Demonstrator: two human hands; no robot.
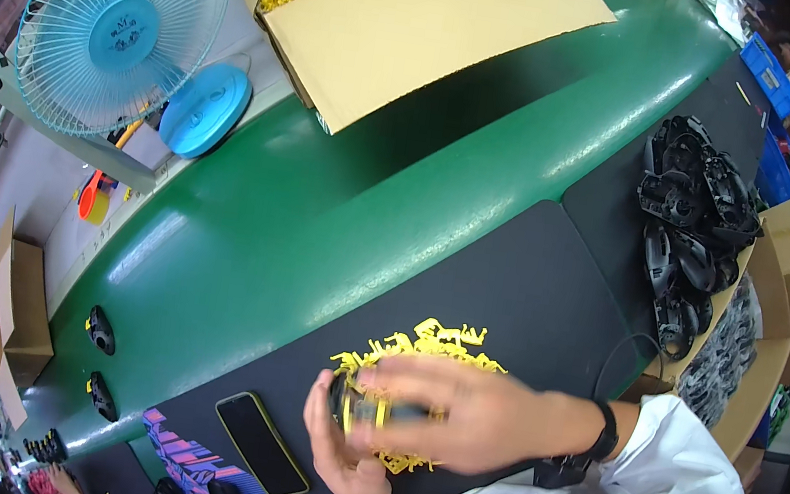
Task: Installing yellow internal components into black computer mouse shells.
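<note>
My left hand [346, 463] is closed round a small black plastic shell [340, 399] with yellow parts on it, low over the black mat. My right hand [482, 416] reaches across from the right, its blurred fingers curled over the same shell. Motion blur and the fingers hide most of the shell and whatever the right fingers pinch. Behind and beneath both hands lies a loose pile of small yellow plastic pieces [432, 341].
A phone [262, 445] lies left of my hands. Black shells [694, 203] are heaped at right, beside a carton [781, 291]. Beyond the mat runs a green conveyor belt [245, 236] carrying two black-and-yellow parts [101, 331]. A big carton [424, 39] and blue fan [124, 32] stand behind.
</note>
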